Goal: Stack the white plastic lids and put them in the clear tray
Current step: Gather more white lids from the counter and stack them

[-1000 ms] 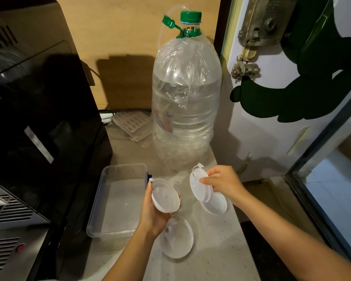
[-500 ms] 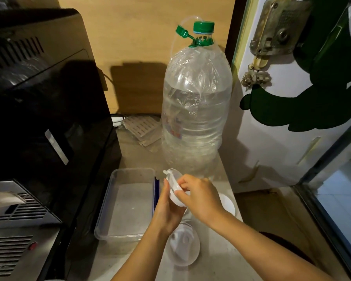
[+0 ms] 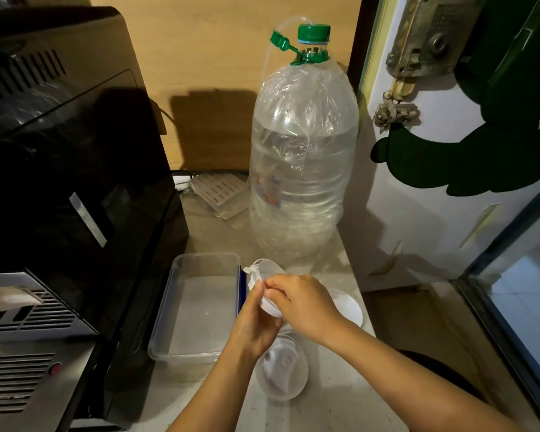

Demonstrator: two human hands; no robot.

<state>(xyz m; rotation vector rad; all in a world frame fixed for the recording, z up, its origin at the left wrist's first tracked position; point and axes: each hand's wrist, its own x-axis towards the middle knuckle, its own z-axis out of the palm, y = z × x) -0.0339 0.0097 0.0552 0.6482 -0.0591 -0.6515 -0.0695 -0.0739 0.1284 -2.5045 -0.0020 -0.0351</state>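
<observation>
Two white plastic lids [image 3: 267,275] are pressed together upright between my hands, just right of the clear tray [image 3: 169,310]. My left hand [image 3: 256,325] cups them from below and behind. My right hand [image 3: 300,304] pinches their rim from the right. A third white lid [image 3: 348,307] lies flat on the counter behind my right hand, partly hidden. Another white lid [image 3: 282,372] lies on the counter under my left wrist. The tray holds nothing.
A big water bottle [image 3: 303,169] with a green cap stands behind the lids. A black machine [image 3: 75,182] fills the left side, close to the tray. The counter's right edge [image 3: 365,307] drops off beside a white door [image 3: 449,182].
One second ago each hand held a separate lid. My right hand brought its lid leftward onto the one in my left hand, and both hands now hold them together.
</observation>
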